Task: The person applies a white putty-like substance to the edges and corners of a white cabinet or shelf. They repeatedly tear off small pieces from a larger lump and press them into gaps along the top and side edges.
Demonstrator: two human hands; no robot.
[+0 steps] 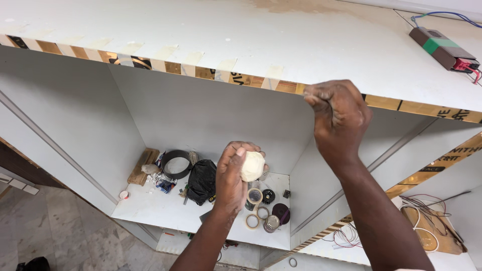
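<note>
While left hand (232, 173) grips putty lump (251, 166), right hand (337, 114) pinches cabinet edge (211, 73).

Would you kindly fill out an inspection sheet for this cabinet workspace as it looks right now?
Surface: white cabinet top, gold edge strip held by masking tape pieces.
Job's things: cream putty-like lump in the left hand.
Clutter: on the lower shelf, tape rolls, black bag, wood block, black ring.
Hands: left shut on the lump; right hand pinched at the strip's edge.
Cables: blue wire to a brown box; loose wires lower right.
Surroundings: marble floor.
</note>
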